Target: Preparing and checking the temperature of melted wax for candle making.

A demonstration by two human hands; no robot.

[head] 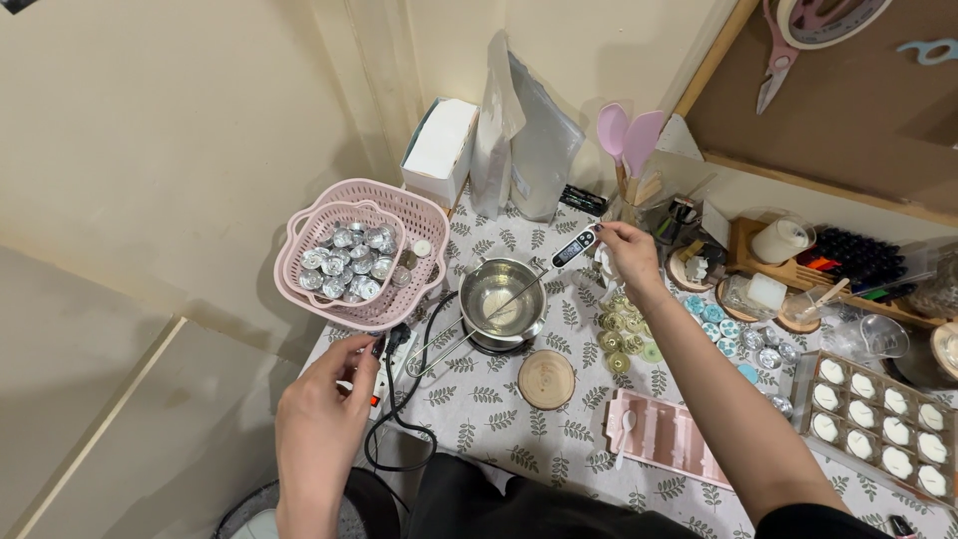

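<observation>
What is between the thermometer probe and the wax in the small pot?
Nothing visible. The right hand holds the thermometer, and its thin probe slants straight down into the open steel pot. No lid or other thing covers the pot.

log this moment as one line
left hand: at power strip plug | right hand: holds probe thermometer in steel pot

A small steel melting pot (502, 294) sits on a dark hot plate on the leaf-patterned tablecloth (469, 419). The right hand (629, 250), just right of the pot, pinches a black digital probe thermometer (573, 248) whose thin metal probe slants down into the pot. The left hand (324, 414), lower left of the pot, touches a white power strip (384, 364) with a black cable. A pink slotted plastic basket (364, 250) of foil tealight cups stands left of the pot, and a round wooden lid (546, 379) lies just below it.
</observation>
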